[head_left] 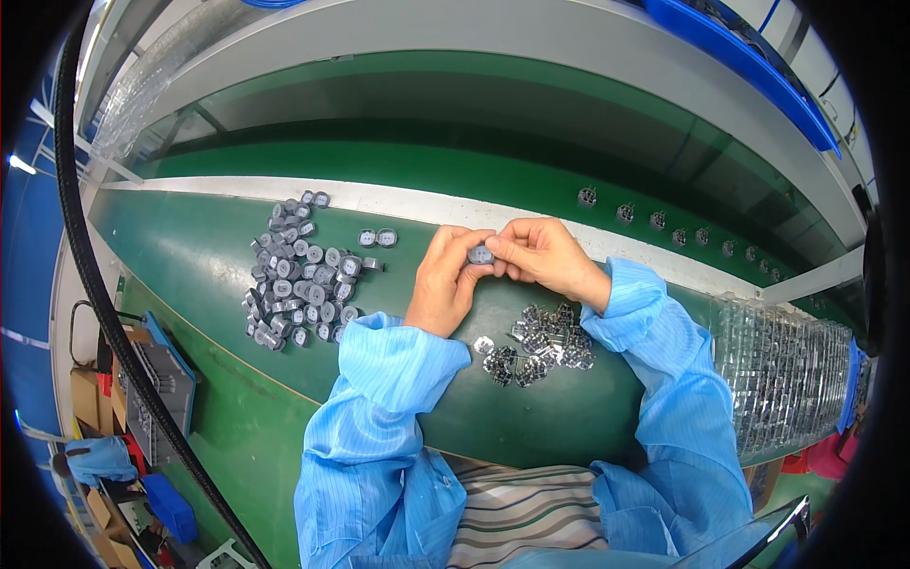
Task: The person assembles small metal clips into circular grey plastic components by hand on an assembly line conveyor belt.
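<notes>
Here, your hands work just short of the white strip [531,216] that edges the far side of the green bench [209,275], with bare green surface open between the two heaps. Beyond the strip, a green conveyor belt [455,171] carries a row of small metal parts [654,221] off to your right. A pile of grey round caps [299,280] lies to your left, well apart from the hands, and a heap of small metal clips [536,343] sits just beneath your right wrist. Your left hand [445,280] and right hand [545,256] meet fingertip to fingertip, both pinched narrow on one grey round cap [481,254] held above the bench.
</notes>
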Demonstrator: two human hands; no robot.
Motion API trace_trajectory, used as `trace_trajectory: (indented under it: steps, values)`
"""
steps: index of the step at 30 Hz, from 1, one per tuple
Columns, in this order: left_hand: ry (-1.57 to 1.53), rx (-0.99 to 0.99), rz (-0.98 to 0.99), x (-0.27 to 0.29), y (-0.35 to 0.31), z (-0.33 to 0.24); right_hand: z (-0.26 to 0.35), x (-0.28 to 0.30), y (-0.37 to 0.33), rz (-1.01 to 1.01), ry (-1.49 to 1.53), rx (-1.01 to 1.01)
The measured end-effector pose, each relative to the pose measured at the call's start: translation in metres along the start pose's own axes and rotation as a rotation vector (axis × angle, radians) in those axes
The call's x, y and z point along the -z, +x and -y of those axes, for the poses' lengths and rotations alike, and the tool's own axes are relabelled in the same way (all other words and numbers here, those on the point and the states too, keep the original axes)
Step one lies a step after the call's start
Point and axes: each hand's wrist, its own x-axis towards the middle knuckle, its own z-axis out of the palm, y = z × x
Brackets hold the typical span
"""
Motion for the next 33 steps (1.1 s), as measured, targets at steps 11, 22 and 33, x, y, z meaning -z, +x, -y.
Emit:
trace_trajectory:
  steps: [11, 22, 33]
  values:
    - [0.187, 0.234, 0.093, 0.001, -0.005, 0.017, -0.01, 0.027, 0.009, 0.046, -0.735, 0.313]
    - [0.095, 0.264, 0.092, -0.001, -0.003, 0.001, -0.01, -0.003, 0.0, -0.198, -0.853, 0.757]
    - [0.041, 0.268, 0.127, -0.002, -0.006, 0.006, -0.011, -0.005, -0.001, -0.125, -0.832, 0.747]
